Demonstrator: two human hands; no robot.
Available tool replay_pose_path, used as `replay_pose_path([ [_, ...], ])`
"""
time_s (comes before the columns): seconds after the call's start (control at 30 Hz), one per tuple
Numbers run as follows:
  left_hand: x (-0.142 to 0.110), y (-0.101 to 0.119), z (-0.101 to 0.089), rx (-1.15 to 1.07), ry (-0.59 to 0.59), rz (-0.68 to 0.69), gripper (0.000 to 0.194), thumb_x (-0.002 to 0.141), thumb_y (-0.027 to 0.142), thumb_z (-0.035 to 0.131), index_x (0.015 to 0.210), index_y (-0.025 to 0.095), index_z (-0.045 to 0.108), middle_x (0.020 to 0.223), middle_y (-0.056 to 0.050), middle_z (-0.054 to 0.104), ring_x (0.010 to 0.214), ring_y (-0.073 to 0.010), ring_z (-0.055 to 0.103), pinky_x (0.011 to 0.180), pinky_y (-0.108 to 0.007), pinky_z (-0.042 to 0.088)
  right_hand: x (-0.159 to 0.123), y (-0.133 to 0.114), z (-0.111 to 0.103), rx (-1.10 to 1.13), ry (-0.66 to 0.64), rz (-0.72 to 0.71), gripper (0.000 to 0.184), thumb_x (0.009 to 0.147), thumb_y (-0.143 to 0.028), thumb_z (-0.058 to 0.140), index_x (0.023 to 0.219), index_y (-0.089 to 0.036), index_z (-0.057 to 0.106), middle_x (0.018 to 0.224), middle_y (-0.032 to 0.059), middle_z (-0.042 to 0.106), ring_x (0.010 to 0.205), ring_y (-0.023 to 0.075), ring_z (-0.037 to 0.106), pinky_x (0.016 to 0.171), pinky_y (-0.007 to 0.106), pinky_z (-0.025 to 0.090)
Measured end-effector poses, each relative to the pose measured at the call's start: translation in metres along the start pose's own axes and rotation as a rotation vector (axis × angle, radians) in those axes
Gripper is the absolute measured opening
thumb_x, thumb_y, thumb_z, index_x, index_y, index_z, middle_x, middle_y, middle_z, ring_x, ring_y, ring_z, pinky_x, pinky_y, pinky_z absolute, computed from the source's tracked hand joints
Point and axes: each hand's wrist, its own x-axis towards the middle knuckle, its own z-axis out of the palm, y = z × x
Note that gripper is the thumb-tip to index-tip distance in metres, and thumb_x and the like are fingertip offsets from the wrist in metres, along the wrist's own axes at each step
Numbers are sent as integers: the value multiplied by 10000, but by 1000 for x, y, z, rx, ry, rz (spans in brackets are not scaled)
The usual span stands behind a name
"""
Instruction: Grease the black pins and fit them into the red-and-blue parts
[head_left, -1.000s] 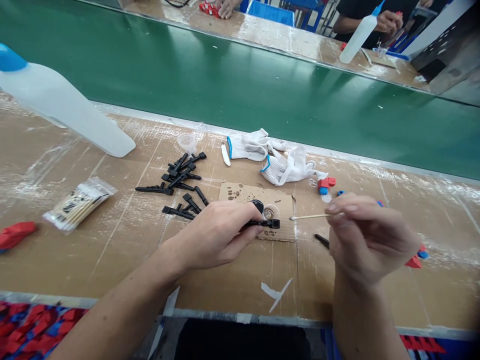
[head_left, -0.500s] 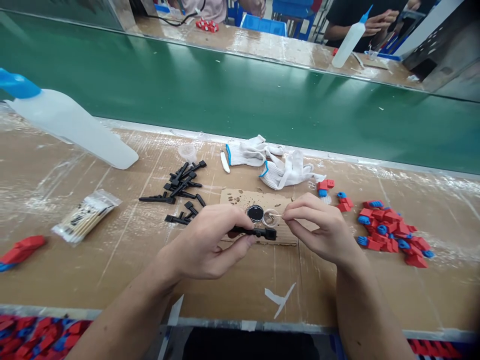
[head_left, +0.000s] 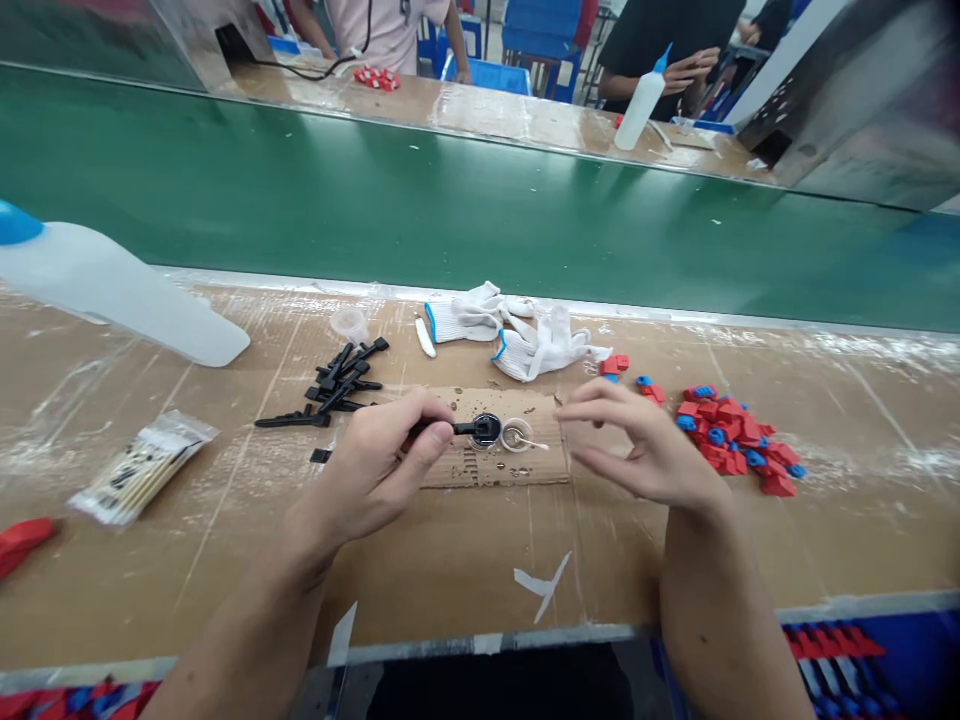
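Left hand point(head_left: 390, 455) pinches the black stick point(head_left: 466, 429), long axis running nine to three o'clock, square end over the dark cup point(head_left: 491, 418)! Right hand point(head_left: 637, 445), nearer the cotton swab point(head_left: 535, 444), hovers with fingers apart; the swab lies at its nine o'clock, slanting from the clear cup point(head_left: 508, 436).

Left hand point(head_left: 382, 455), right hand point(head_left: 646, 440): bare. Left forearm point(head_left: 259, 600), right forearm point(head_left: 716, 600): bare, one small spot each. Black clothing point(head_left: 499, 690): bottom centre of frame.
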Motion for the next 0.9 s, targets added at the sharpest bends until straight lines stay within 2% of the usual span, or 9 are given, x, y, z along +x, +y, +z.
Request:
replay_pose_path([
  [0.13,-2,3,2,-14,1,-4,96,992,186,506,920,208,566,653,65,551,534,-89,509,525,-221,388,-56,-2,-37,-45,635,145,276,890,-144,687,1122,-283,738,952,16,668,832,147,608,703,295,482],
  [0.17,-2,5,3,-27,-7,0,91,991,181,506,929,211,566,662,65,556,538,-87,510,527,-218,388,-73,-3,-42,-101,722,201,233,892,-154,691,1079,-280,750,923,13,670,804,143,605,681,290,471],
  [0.23,-3,11,5,-70,-27,9,90,997,178,499,954,219,566,679,66,562,548,-82,512,531,-210,386,-106,-6,-43,-252,661,319,164,890,-202,709,1032,-269,759,901,16,686,773,148,616,645,288,465],
  [0.33,-6,21,11,-143,-99,1,91,1010,200,490,994,229,575,728,57,604,596,-84,551,562,-203,408,-135,-8,-26,-419,320,476,193,900,-311,708,1081,-260,748,1009,55,711,870,198,668,712,336,529],
  [0.4,-8,29,17,-191,-169,-23,111,1020,222,479,1014,233,590,768,47,637,639,-94,582,596,-209,430,-139,-6,-9,-448,200,529,253,923,-353,670,1150,-257,724,1111,84,704,1015,254,672,841,416,556],
  [0.5,-10,38,27,-252,-268,-47,164,1030,245,455,1040,238,619,840,31,686,717,-111,626,653,-220,464,-132,3,10,-426,156,567,231,938,-313,622,1138,-246,718,1129,98,706,1081,292,649,923,495,539],
  [0.6,-11,45,35,-288,-357,-66,183,1018,259,456,1067,235,630,946,5,721,837,-142,668,709,-242,498,-127,12,15,-390,179,572,150,912,-250,629,1025,-224,724,1008,87,727,969,270,671,855,455,561],
  [0.73,-11,50,41,-308,-452,-88,190,996,245,460,1102,224,616,1001,-16,728,884,-174,676,732,-282,503,-132,12,14,-355,276,567,122,914,-277,643,979,-204,717,885,64,741,729,203,666,656,351,561],
  [0.9,-11,52,44,-303,-480,-51,175,1021,216,436,1075,215,603,948,-5,714,838,-162,662,749,-287,485,-131,-15,25,-166,652,582,192,909,-330,691,1044,-199,732,790,37,744,622,157,669,567,283,561],
])
